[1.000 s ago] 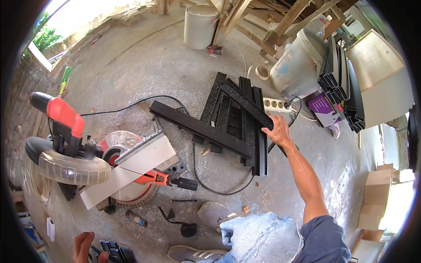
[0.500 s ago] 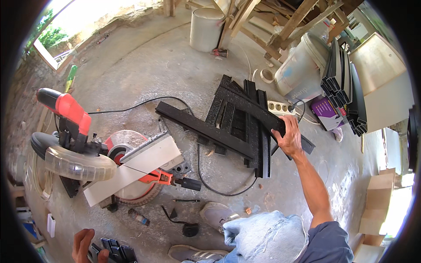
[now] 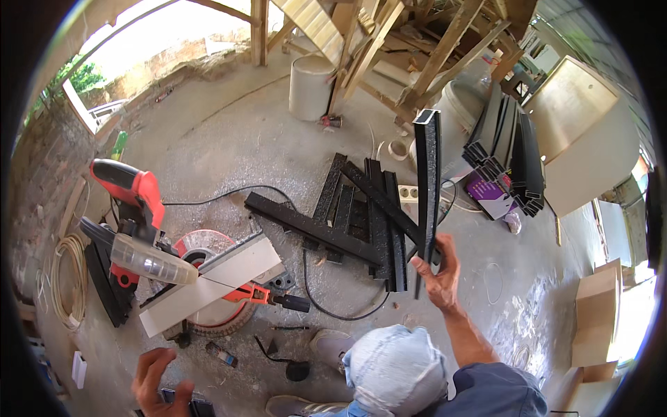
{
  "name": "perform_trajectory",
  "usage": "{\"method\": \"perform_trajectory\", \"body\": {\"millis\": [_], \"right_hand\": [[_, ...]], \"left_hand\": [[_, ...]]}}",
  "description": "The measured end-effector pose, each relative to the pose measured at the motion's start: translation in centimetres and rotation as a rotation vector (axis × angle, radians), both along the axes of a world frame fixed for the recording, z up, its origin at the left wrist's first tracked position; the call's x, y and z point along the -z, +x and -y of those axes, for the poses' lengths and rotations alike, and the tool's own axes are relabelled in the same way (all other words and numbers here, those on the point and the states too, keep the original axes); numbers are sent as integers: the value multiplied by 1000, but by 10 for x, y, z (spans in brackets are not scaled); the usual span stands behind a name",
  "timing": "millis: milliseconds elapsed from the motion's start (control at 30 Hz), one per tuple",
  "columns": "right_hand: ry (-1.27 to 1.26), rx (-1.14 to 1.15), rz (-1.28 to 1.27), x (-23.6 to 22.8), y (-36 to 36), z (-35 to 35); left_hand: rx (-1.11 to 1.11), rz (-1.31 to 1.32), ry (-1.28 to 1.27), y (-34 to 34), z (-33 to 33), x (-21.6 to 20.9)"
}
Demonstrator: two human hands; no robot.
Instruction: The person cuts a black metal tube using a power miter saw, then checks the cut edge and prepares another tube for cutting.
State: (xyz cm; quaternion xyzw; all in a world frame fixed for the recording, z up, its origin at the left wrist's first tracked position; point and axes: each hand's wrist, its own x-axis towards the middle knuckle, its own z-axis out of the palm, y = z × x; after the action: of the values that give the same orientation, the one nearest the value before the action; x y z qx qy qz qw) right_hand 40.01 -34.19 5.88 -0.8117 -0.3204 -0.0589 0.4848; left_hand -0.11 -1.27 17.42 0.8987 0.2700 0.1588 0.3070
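Observation:
In the head view, my right hand [image 3: 445, 279] is closed round the lower end of a black metal profile [image 3: 428, 177]. The piece stands nearly upright off the floor, its pale cut end on top. Beneath and left of it lies a loose pile of black profiles [image 3: 316, 231] on the concrete. My left hand [image 3: 158, 388], at the lower left, has its fingers spread and holds nothing. Right below it, partly covered by the hand, are more short black profiles [image 3: 201, 406]. Between the hands and the pile sits a red and black mitre saw [image 3: 139, 194] with a white board [image 3: 208, 288] across it.
A power strip [image 3: 408, 194] is behind the pile, and a black cable [image 3: 309, 285] loops around the pile's near side. By my shoes lie a tape measure [image 3: 297, 370] and a pencil [image 3: 290, 327]. Farther right, profiles [image 3: 511, 146] lean near a bucket [image 3: 464, 104].
My right hand has lifted one black profile off the pile and tipped it upright. My left hand has moved slightly up and right, its fingers spread.

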Motion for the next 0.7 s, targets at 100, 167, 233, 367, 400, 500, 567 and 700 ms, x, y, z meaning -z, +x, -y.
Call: {"method": "perform_trajectory", "body": {"millis": [100,167,233,367,400,500,567,700], "right_hand": [[176,-114,-259,-7,-22,-24],[283,-198,-461,-3,-34,-38],[291,-336,-564,-6,-41,-56],[163,-723,-686,-18,-65,-117],[120,-852,-703,-28,-73,-136],[14,-1129,-535,-35,-87,-188],[-73,-1293,-391,-48,-114,-225],[-230,-1510,-209,-58,-184,-277]], "left_hand": [[-31,117,-75,26,16,-2],[19,158,-135,42,20,-8],[89,189,-165,67,23,-9],[167,278,-177,106,38,-16],[166,277,-118,106,42,-22],[67,362,-76,104,48,-32],[-60,490,-124,89,42,-29],[-465,885,-325,43,39,-23]]}}
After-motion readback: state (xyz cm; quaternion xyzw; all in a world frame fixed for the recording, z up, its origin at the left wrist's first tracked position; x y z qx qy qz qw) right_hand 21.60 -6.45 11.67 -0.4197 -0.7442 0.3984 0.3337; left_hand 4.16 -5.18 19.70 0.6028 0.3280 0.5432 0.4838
